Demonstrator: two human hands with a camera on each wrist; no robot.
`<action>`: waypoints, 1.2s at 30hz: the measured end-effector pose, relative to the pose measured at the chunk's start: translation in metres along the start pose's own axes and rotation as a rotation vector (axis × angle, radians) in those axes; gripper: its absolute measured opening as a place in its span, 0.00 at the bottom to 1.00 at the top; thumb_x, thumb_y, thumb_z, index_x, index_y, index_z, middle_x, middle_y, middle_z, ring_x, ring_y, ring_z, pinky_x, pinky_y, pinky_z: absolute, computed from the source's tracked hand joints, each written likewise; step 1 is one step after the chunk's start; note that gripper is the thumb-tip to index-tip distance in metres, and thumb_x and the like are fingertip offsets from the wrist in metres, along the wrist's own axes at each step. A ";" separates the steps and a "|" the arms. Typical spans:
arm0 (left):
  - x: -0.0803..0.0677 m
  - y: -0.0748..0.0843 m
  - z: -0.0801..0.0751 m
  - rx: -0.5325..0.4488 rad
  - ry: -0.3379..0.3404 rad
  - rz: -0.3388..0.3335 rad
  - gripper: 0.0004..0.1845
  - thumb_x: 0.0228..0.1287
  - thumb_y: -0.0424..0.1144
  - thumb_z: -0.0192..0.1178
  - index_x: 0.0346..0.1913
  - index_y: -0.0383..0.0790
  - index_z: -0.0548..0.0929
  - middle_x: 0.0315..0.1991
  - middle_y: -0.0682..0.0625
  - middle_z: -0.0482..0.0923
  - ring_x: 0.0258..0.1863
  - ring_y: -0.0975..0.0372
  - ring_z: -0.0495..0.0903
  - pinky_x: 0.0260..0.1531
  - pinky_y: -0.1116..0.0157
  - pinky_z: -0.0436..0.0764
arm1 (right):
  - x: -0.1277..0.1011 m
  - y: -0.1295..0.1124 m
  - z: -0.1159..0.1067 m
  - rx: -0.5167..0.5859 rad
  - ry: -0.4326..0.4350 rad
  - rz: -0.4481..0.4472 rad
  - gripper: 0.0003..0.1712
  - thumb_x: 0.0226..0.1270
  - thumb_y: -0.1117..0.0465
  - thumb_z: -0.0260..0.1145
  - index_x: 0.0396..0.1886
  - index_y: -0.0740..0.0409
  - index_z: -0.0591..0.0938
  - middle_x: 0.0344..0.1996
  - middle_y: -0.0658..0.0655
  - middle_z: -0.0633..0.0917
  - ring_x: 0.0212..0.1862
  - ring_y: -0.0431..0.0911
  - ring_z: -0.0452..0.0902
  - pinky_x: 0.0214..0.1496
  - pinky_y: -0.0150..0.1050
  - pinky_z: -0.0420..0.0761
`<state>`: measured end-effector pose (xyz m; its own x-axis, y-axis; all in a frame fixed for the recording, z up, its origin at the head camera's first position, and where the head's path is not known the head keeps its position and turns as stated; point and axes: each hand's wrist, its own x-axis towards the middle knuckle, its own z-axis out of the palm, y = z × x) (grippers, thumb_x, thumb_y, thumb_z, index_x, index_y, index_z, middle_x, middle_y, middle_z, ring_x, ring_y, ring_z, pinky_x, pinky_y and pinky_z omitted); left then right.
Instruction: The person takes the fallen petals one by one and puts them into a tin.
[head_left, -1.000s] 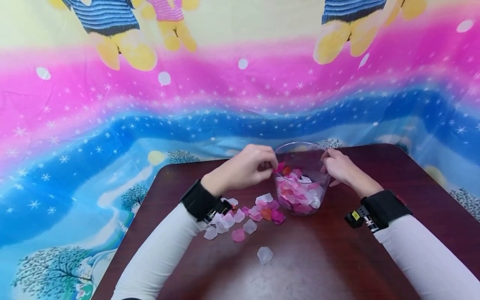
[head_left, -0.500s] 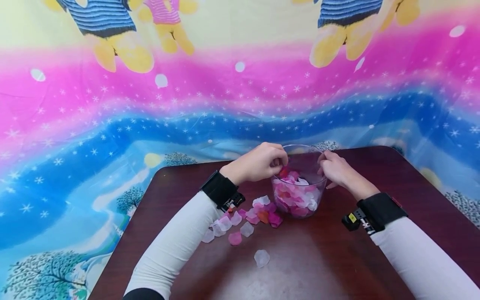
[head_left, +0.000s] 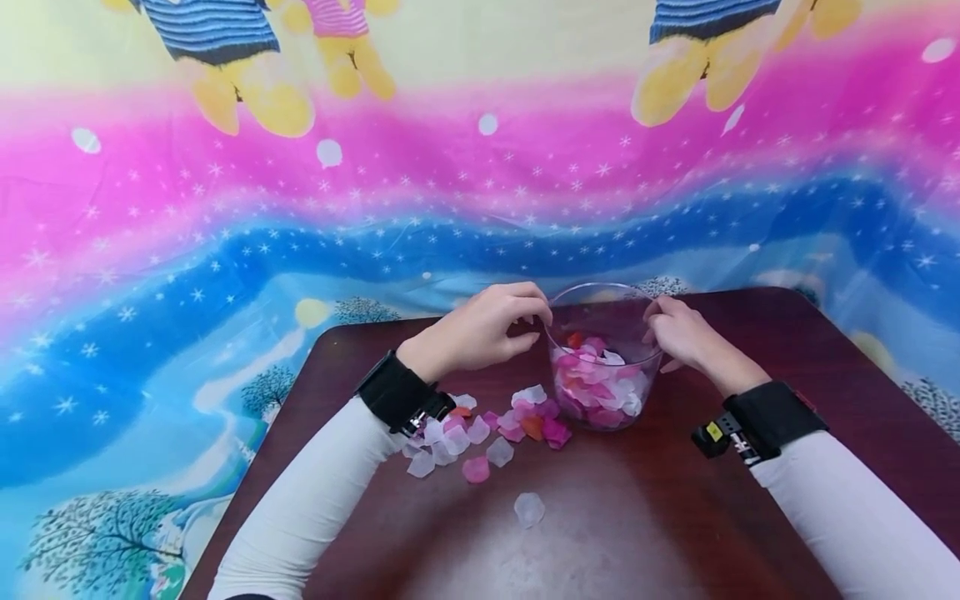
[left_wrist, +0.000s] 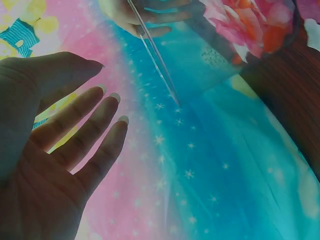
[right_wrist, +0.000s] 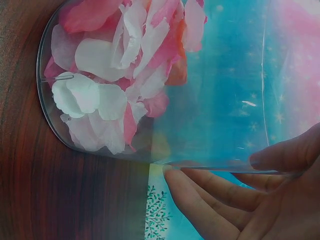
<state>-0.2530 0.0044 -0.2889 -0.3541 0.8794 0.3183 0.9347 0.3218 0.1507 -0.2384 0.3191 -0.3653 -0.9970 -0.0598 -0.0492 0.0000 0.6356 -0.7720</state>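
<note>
A clear plastic tub (head_left: 641, 375), partly filled with pink, white and orange artificial petals (head_left: 592, 379), stands on the table. My right hand (head_left: 686, 337) grips its right side. In the right wrist view, the thumb (right_wrist: 280, 157) lies on one side of the wall and the fingers (right_wrist: 200, 200) on the other. Just left of the rim is my left hand (head_left: 487, 329), holding nothing. Its fingers (left_wrist: 107, 142) show loosely extended and apart in the left wrist view. Loose petals (head_left: 476, 469) in pink, white and orange lie scattered left of the tub, some beneath the left wrist.
A single white petal (head_left: 529, 509) lies apart, closer to the front. The dark reddish-brown table (head_left: 600, 533) has its far edge against a printed cloth backdrop (head_left: 450, 192). Black straps with small cameras (head_left: 772, 417) are on both wrists.
My left hand went rightward over the tub's rim with a pink petal, then drew back left, fingers opened and without it. My right hand keeps its hold on the tub.
</note>
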 end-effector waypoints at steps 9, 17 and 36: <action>-0.047 0.017 0.038 0.032 -0.192 -0.036 0.16 0.65 0.40 0.71 0.55 0.43 0.86 0.51 0.51 0.82 0.46 0.65 0.82 0.48 0.73 0.81 | 0.001 -0.001 0.001 -0.024 0.011 0.001 0.24 0.76 0.62 0.38 0.63 0.74 0.66 0.50 0.77 0.78 0.46 0.62 0.79 0.33 0.51 0.87; -0.079 0.032 0.106 -0.005 -0.416 0.035 0.19 0.64 0.43 0.73 0.55 0.43 0.85 0.46 0.53 0.81 0.42 0.70 0.77 0.43 0.80 0.75 | 0.000 -0.001 -0.001 -0.021 0.005 0.001 0.25 0.77 0.63 0.37 0.63 0.75 0.65 0.50 0.77 0.77 0.45 0.62 0.80 0.34 0.52 0.87; -0.075 0.036 0.111 -0.132 -0.436 0.105 0.03 0.67 0.36 0.69 0.41 0.44 0.90 0.35 0.58 0.84 0.36 0.73 0.78 0.41 0.83 0.73 | -0.001 0.000 0.000 0.013 0.002 0.010 0.25 0.76 0.63 0.37 0.63 0.75 0.65 0.50 0.78 0.77 0.46 0.62 0.79 0.34 0.53 0.87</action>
<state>-0.1895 -0.0108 -0.4112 -0.1856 0.9793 -0.0808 0.9429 0.2007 0.2658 -0.2371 0.3189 -0.3651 -0.9971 -0.0519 -0.0560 0.0112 0.6258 -0.7799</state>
